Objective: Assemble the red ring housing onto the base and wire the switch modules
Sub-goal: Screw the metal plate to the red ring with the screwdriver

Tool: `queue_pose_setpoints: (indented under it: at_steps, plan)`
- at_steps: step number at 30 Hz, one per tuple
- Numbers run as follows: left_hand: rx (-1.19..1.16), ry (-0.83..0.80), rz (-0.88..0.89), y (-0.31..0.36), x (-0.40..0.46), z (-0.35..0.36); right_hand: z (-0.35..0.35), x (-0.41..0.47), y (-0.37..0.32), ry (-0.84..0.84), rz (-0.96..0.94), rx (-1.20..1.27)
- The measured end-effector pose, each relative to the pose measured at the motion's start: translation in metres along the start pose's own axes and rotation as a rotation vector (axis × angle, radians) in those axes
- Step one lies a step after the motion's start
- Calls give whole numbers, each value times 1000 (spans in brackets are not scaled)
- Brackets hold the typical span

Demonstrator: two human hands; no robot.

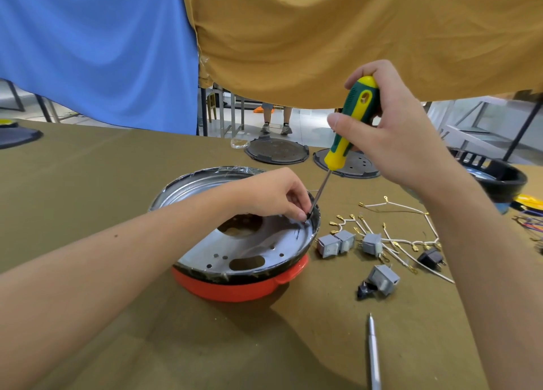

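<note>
The red ring housing [235,287] lies on the table under a silver metal base [264,243] with a black rim, tilted toward me. My left hand [273,194] reaches over the base and pinches a small dark part at its right rim. My right hand [390,131] grips a green and yellow screwdriver [351,125], whose tip meets that same spot. Several grey switch modules [335,244] and white wires with brass terminals [399,237] lie to the right of the base.
A silver pen [373,351] lies near the front edge. Two dark round plates [276,150] sit at the back, a black housing [499,178] at the right. Blue and ochre cloths hang behind the table. A person's legs [276,116] show beyond.
</note>
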State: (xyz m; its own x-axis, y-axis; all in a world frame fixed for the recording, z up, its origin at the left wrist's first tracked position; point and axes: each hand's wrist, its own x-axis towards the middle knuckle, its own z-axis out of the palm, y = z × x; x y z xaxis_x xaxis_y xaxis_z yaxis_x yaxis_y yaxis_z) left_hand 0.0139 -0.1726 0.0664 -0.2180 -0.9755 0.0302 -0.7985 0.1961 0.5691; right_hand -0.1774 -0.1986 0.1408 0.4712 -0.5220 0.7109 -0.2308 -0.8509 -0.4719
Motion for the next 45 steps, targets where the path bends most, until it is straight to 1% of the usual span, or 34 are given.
queue_pose_setpoints:
  at_steps: [7,13,16,18,20,21,23,25,26,28,30,32,33,34,36,37,39,41,42,43,45]
  plan:
    - [32,-6,11,-3,-1,2,2,-1,0,-42,-12,-26]
    - [30,60,49,-8,-3,8,5,-2,-7,-175,-64,17]
    - [91,17,24,-6,-11,-2,4,0,-7,-193,-68,-3]
    - [218,17,-55,-6,-19,-13,4,0,-6,-155,-79,-58]
    - [367,33,-181,-8,-32,-20,8,-2,-7,-95,-95,-110]
    - [428,16,-259,-9,-41,-21,11,-3,-7,-66,-97,-126]
    - [469,-64,-413,-11,-54,-17,18,-3,-10,-20,-80,-133]
    - [422,-138,-489,-8,-62,-11,21,-1,-13,-18,-60,-99]
    - [404,-160,-485,-8,-63,-7,19,0,-15,-40,-52,-74]
    - [428,-175,-424,-6,-60,-4,13,4,-18,-91,-46,-79]
    - [456,-167,-376,-5,-59,-2,11,8,-20,-73,-58,-226]
    - [444,-141,-376,-6,-59,0,15,10,-20,-5,-36,-391]
    - [438,-125,-377,-8,-60,1,18,10,-22,15,-17,-406]
    - [438,-112,-372,-10,-61,3,21,10,-23,1,-10,-356]
    - [431,-86,-352,-13,-63,6,22,11,-26,-95,-9,-236]
    - [424,-68,-338,-15,-64,7,20,12,-27,-127,-25,-213]
    - [413,-29,-311,-17,-67,10,19,13,-29,-106,-80,-285]
    - [401,-1,-283,-19,-69,12,24,12,-31,-49,-73,-447]
    - [395,9,-273,-19,-70,13,26,11,-32,-32,-60,-476]
    - [391,14,-266,-19,-70,13,29,11,-32,-33,-52,-426]
    - [384,19,-257,-20,-71,13,29,11,-34,-89,-36,-264]
